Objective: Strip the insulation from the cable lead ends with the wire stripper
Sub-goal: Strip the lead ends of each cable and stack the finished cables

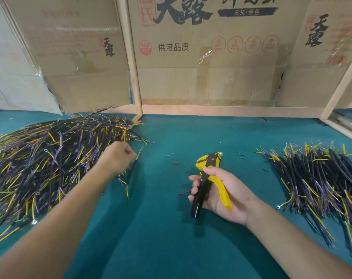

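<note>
A big heap of black cables with yellow and purple leads lies on the left of the green table. My left hand, blurred, has its fingers curled at the heap's right edge and pinches a black cable that hangs below it. My right hand grips the yellow and black wire stripper by its handles, jaws pointing away from me, above the table's middle. A second, neater pile of cables lies on the right.
Small bits of cut insulation are scattered on the table between the hands. Cardboard boxes and wooden posts form a wall along the far edge. A wooden frame stands at the back right.
</note>
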`<state>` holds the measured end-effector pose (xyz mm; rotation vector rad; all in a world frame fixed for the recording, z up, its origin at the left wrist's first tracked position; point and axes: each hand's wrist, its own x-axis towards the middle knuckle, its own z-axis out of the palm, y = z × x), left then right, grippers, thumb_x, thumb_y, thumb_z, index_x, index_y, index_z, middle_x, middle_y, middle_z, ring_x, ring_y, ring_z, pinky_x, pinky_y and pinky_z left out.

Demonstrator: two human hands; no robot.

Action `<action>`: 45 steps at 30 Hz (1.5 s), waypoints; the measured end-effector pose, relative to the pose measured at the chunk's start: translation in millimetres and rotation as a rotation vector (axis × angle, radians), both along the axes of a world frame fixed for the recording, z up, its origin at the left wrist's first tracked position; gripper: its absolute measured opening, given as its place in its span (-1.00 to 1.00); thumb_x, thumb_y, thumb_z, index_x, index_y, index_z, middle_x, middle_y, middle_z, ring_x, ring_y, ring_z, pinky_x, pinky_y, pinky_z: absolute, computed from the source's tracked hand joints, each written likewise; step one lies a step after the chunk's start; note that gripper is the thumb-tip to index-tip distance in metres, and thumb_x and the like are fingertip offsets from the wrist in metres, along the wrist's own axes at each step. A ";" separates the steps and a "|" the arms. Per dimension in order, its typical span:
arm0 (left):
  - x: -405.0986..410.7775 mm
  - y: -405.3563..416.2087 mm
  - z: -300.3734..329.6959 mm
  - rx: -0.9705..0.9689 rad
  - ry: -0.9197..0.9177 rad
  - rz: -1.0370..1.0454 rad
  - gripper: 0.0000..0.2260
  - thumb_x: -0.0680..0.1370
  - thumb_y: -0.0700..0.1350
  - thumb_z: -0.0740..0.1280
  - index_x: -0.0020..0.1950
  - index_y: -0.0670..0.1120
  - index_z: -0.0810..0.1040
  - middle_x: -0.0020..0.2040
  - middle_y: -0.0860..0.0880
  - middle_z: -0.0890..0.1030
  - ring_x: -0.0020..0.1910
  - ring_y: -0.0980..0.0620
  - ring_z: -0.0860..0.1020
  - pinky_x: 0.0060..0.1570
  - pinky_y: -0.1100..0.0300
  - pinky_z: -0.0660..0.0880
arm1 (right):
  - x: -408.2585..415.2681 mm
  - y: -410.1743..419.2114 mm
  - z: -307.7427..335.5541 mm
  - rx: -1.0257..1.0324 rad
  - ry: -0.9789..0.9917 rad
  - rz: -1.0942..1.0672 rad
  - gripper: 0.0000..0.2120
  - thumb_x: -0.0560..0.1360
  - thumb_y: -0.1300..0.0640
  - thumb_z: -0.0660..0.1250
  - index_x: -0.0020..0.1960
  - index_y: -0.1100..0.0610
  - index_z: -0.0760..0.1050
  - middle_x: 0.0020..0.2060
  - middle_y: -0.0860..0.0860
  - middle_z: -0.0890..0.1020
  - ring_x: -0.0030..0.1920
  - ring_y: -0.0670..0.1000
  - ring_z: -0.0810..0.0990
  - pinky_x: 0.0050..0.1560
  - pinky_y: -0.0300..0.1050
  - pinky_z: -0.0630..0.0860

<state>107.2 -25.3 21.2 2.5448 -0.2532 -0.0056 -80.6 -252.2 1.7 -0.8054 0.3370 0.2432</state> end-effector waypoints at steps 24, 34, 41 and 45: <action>-54.8 -33.6 -7.4 -0.920 -0.016 -0.246 -0.84 0.65 -0.33 0.16 0.08 -0.18 0.52 -0.33 -0.13 0.49 -0.45 -0.03 0.46 -0.44 0.13 0.52 | 3.1 -1.9 0.5 -0.001 -0.005 0.035 -0.55 0.49 0.03 0.35 0.21 0.36 0.48 -0.23 0.15 0.51 -0.25 0.13 0.54 -0.11 0.09 0.64; -62.5 -34.5 -14.5 -0.439 -0.283 -0.257 -0.56 0.57 0.06 0.39 -0.37 -0.18 0.40 -0.50 0.06 0.26 -0.47 0.08 0.18 -0.44 0.18 0.15 | 5.2 -2.1 -0.4 -0.016 -0.004 0.041 -0.58 0.50 0.03 0.33 0.18 0.34 0.49 -0.23 0.15 0.51 -0.26 0.13 0.53 -0.10 0.11 0.63; -79.7 -44.9 -9.9 -0.743 0.112 -0.439 -0.81 0.61 -0.27 0.33 0.17 -0.07 0.60 -0.22 -0.01 0.50 -0.31 0.00 0.60 -0.15 0.06 0.62 | 6.4 -1.9 -0.9 -0.033 -0.014 0.055 -0.58 0.51 0.02 0.33 0.20 0.33 0.47 -0.23 0.15 0.51 -0.25 0.13 0.54 -0.10 0.11 0.63; -87.9 -46.9 -6.6 -0.741 0.070 -0.480 -0.90 0.66 -0.13 0.26 0.08 -0.07 0.57 -0.40 0.05 0.44 -0.47 0.05 0.42 -0.42 0.20 0.43 | 6.6 -2.7 -1.9 -0.046 -0.016 0.059 -0.57 0.49 0.02 0.34 0.20 0.32 0.47 -0.22 0.14 0.52 -0.25 0.13 0.54 -0.10 0.11 0.63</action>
